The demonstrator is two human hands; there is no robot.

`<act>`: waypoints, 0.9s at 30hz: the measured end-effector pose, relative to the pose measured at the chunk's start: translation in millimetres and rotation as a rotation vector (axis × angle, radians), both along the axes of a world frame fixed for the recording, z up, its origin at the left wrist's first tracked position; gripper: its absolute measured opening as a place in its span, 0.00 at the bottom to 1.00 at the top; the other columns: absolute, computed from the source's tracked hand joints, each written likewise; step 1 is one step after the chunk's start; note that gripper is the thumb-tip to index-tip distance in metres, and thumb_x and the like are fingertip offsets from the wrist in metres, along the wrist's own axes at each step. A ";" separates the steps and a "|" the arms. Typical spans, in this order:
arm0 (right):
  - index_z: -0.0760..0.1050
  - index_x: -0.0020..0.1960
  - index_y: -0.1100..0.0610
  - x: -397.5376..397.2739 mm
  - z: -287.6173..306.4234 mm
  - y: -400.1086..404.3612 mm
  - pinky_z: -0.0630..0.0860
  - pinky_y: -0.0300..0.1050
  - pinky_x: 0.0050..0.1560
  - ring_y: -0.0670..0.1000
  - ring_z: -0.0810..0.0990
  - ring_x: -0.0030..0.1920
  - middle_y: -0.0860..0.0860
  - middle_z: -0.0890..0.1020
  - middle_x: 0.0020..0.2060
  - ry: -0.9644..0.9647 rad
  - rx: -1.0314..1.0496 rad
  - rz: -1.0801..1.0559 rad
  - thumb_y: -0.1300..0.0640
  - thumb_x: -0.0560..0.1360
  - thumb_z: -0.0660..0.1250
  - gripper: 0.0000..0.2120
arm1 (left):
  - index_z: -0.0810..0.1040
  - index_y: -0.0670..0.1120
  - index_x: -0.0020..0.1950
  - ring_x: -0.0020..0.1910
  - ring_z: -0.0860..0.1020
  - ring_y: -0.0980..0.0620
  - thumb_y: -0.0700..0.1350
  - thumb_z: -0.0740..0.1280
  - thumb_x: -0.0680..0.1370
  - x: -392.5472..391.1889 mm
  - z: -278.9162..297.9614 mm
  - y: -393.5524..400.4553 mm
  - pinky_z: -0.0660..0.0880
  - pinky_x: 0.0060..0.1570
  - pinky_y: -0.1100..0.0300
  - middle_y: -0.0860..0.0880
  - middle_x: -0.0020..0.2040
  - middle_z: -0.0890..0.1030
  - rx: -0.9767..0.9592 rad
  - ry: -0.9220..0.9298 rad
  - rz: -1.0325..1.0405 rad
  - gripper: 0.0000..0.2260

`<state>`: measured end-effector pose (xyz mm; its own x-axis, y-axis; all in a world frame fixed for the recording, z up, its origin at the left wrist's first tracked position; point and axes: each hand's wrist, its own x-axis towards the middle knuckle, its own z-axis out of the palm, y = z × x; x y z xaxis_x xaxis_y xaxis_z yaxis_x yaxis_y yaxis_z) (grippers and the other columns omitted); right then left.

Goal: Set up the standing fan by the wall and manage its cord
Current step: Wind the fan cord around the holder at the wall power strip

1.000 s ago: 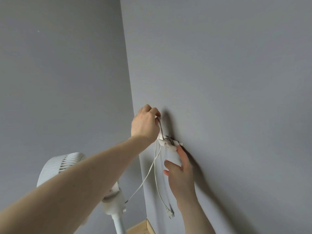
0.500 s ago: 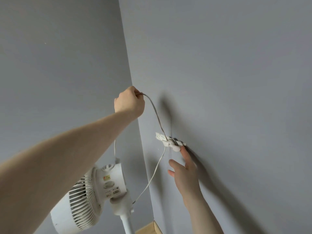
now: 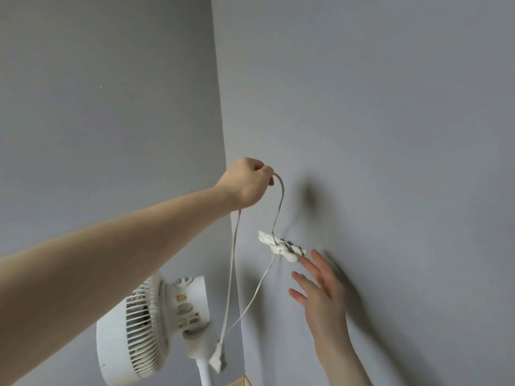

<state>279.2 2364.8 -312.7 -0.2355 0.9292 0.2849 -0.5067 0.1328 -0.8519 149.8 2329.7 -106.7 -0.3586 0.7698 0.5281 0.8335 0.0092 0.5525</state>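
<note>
A white standing fan stands in the corner at lower left, its head turned sideways on a white pole. Its thin white cord is wound around a white hook stuck on the right wall. My left hand is raised above the hook, fist closed on the cord, which loops down from it on both sides. The plug dangles beside the fan pole. My right hand rests open against the wall just below the hook, one fingertip touching it.
Two grey walls meet in a corner right behind the fan. A strip of wooden floor shows at the bottom edge by the pole.
My left hand has pulled the cord up and away from the hook, drawing out a longer loop. The plug end has risen beside the fan pole. My right hand has stayed under the hook.
</note>
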 end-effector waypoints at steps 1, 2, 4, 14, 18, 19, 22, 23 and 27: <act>0.75 0.68 0.46 3.1 2.7 -1.9 0.79 0.49 0.54 0.50 0.82 0.60 0.43 0.84 0.59 0.021 0.006 0.010 0.67 0.80 0.63 0.22 | 0.81 0.45 0.44 0.28 0.72 0.50 0.46 0.59 0.80 4.0 -2.2 -4.0 0.68 0.32 0.61 0.50 0.33 0.75 -0.031 -0.033 -0.058 0.13; 0.77 0.66 0.47 6.5 6.7 -5.4 0.79 0.50 0.56 0.51 0.83 0.60 0.45 0.85 0.57 0.035 0.014 0.023 0.66 0.80 0.64 0.20 | 0.81 0.44 0.44 0.29 0.75 0.51 0.45 0.60 0.80 7.5 -4.8 -7.5 0.70 0.34 0.61 0.49 0.35 0.76 -0.061 -0.070 -0.122 0.12; 0.81 0.61 0.48 12.0 14.9 -13.7 0.77 0.51 0.60 0.50 0.84 0.58 0.48 0.87 0.54 0.038 0.035 0.060 0.64 0.80 0.63 0.16 | 0.81 0.43 0.46 0.33 0.79 0.52 0.45 0.62 0.81 13.2 -12.3 -11.6 0.73 0.37 0.62 0.49 0.38 0.80 -0.121 -0.115 -0.228 0.10; 0.85 0.49 0.53 33.7 22.8 -32.0 0.60 0.46 0.30 0.49 0.62 0.25 0.52 0.75 0.31 0.089 0.116 -0.125 0.58 0.80 0.66 0.08 | 0.84 0.45 0.51 0.45 0.81 0.50 0.44 0.60 0.82 -1.2 -82.0 7.4 0.76 0.45 0.63 0.50 0.46 0.83 -0.083 -0.253 -0.214 0.12; 0.82 0.43 0.59 43.9 21.5 -27.1 0.58 0.44 0.28 0.47 0.60 0.26 0.51 0.68 0.30 0.161 0.048 -0.194 0.57 0.78 0.69 0.07 | 0.74 0.49 0.70 0.60 0.78 0.48 0.45 0.62 0.80 -31.4 -141.1 25.9 0.74 0.62 0.55 0.49 0.65 0.77 -0.197 -0.153 -0.015 0.17; 0.80 0.41 0.59 46.9 18.9 -23.9 0.58 0.43 0.27 0.47 0.61 0.26 0.50 0.68 0.29 0.157 0.037 -0.220 0.57 0.78 0.70 0.08 | 0.69 0.49 0.75 0.63 0.76 0.47 0.45 0.63 0.80 -32.5 -152.6 31.8 0.73 0.64 0.55 0.49 0.69 0.74 -0.237 -0.172 -0.012 0.21; 0.79 0.37 0.54 48.4 10.2 -15.3 0.60 0.44 0.29 0.47 0.63 0.26 0.50 0.71 0.30 0.125 0.002 -0.276 0.56 0.78 0.70 0.11 | 0.55 0.50 0.82 0.74 0.68 0.46 0.47 0.61 0.81 -31.9 -171.4 43.9 0.65 0.73 0.51 0.48 0.79 0.64 -0.320 -0.151 -0.030 0.30; 0.79 0.38 0.53 50.0 7.0 -11.5 0.60 0.45 0.31 0.48 0.63 0.27 0.50 0.72 0.30 0.113 0.007 -0.297 0.55 0.78 0.70 0.11 | 0.53 0.50 0.83 0.76 0.66 0.46 0.47 0.60 0.81 -28.6 -174.7 48.4 0.63 0.74 0.50 0.48 0.80 0.62 -0.324 -0.117 -0.038 0.31; 0.82 0.45 0.50 56.7 -1.0 -3.3 0.64 0.50 0.40 0.48 0.68 0.31 0.48 0.76 0.30 0.102 0.039 -0.361 0.53 0.78 0.70 0.04 | 0.58 0.48 0.81 0.76 0.63 0.43 0.45 0.60 0.80 -16.9 -182.3 58.3 0.60 0.75 0.51 0.47 0.79 0.63 -0.259 -0.012 -0.042 0.29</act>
